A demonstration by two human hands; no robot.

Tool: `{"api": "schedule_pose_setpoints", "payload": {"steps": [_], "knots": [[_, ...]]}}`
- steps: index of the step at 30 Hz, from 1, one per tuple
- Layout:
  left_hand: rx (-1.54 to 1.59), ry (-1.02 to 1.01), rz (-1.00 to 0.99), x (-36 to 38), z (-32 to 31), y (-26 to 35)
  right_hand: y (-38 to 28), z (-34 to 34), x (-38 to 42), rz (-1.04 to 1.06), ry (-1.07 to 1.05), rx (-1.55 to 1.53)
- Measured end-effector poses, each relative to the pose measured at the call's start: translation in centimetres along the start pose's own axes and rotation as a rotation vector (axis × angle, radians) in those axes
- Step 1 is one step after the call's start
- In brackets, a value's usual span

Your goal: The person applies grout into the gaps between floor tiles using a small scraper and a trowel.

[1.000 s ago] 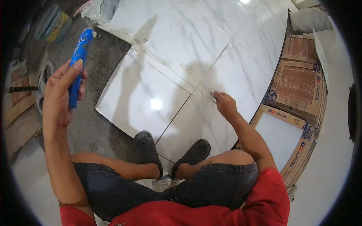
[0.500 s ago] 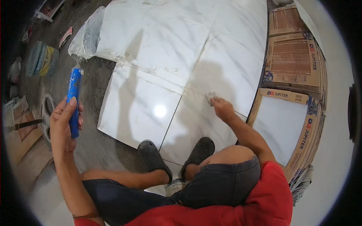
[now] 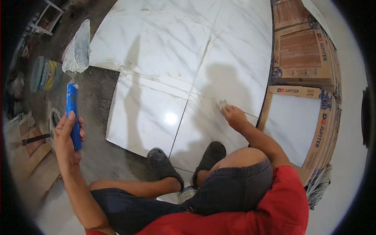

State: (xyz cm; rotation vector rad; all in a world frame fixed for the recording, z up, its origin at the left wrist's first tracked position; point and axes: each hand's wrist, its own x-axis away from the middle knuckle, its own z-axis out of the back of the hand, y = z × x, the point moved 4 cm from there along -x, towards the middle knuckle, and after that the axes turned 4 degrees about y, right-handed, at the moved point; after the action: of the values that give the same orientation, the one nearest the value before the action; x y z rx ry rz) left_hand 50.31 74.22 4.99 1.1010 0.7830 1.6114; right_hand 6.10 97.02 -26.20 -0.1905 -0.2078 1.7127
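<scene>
Our left hand (image 3: 66,132) has its grip closed around the blue handle (image 3: 71,100) at left; our right hand (image 3: 235,117) pinches a pale piece (image 3: 222,103) over the tiles (image 3: 168,45). Pressing too hard could spread the residue (image 3: 204,53) or scratch them.

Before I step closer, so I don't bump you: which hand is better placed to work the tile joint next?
Probably the right hand: it is near the joint, holding a small pale piece. The left hand grips a blue-handled tool off to the side, left of the white tiles.
</scene>
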Motion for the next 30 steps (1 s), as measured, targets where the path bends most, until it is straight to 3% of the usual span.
{"api": "schedule_pose_setpoints", "payload": {"steps": [4,5,8,11,16,18,21,25,30], "knots": [[0.024,0.017,-0.013,0.3,-0.4,0.1,1.1,2.0,5.7,0.024,-0.202,0.043],[0.032,0.046,-0.011,0.3,-0.3,0.0,1.9,2.3,5.9,-0.061,-0.240,0.000],[0.044,0.048,-0.013,0.7,-0.8,-0.1,1.8,5.1,2.2,-0.083,0.049,-0.034],[0.020,0.032,-0.020,1.5,-1.3,0.4,1.8,1.2,1.1,-0.083,-0.043,0.092],[0.025,0.007,-0.017,1.4,-1.2,0.9,1.1,2.2,2.0,0.005,-0.076,-0.064],[0.015,0.016,0.004,1.3,-1.1,1.1,1.7,3.4,-1.7,-0.118,-0.123,-0.135],[0.064,0.018,-0.011,1.1,-0.9,0.8,0.4,2.4,-9.9,0.177,0.102,-0.127],[0.085,0.012,0.005,0.7,-0.5,0.1,-3.8,-0.6,-19.8,0.448,-0.104,-0.090],[0.049,0.033,0.015,1.2,-0.9,1.2,-6.0,-3.5,-20.5,0.564,-0.161,-0.016]]}}
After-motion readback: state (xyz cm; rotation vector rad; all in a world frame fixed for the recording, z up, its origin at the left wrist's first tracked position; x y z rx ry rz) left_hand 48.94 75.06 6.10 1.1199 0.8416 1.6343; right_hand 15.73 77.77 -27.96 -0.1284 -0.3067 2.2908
